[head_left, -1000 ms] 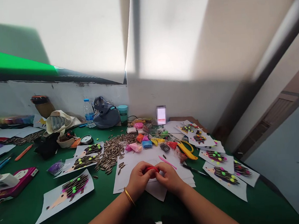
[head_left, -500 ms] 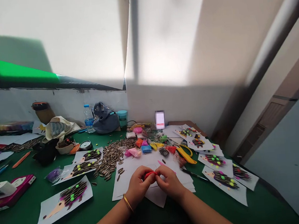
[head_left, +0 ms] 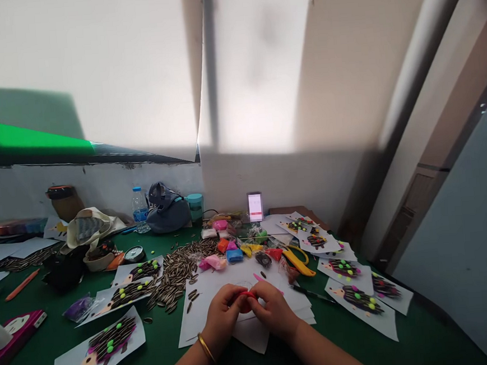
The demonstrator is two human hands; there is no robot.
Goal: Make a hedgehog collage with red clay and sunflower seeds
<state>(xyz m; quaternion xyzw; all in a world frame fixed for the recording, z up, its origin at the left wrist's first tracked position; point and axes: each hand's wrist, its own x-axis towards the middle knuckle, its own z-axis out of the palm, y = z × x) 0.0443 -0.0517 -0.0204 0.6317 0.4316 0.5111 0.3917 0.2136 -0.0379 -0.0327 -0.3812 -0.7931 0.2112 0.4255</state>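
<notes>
Between the fingertips of both hands is a piece of red modelling clay (head_left: 246, 302), roughly rounded and partly covered by the fingers. My left hand (head_left: 221, 316), with a gold bangle at the wrist, pinches its left side. From the right, my right hand (head_left: 275, 310) pinches the same piece. Both hands are just above a stack of white paper (head_left: 197, 321), whose top sheet bears a faint drawn outline. A pink tool (head_left: 259, 277) rests on the paper behind the right hand, and a few sunflower seeds (head_left: 192, 295) lie at the left.
Loose sunflower seeds (head_left: 177, 272) are heaped left of the paper. Bags of coloured clay (head_left: 234, 255) and yellow scissors (head_left: 299, 261) lie behind it. Hedgehog pictures (head_left: 356, 300) flank both sides. A lit phone (head_left: 255, 207) stands against the wall, and a dark pen (head_left: 315, 295) lies right.
The view has tilted upward and shifted slightly right. More of the red clay shows between my fingers, and it looks rounder. Both hands still pinch it.
</notes>
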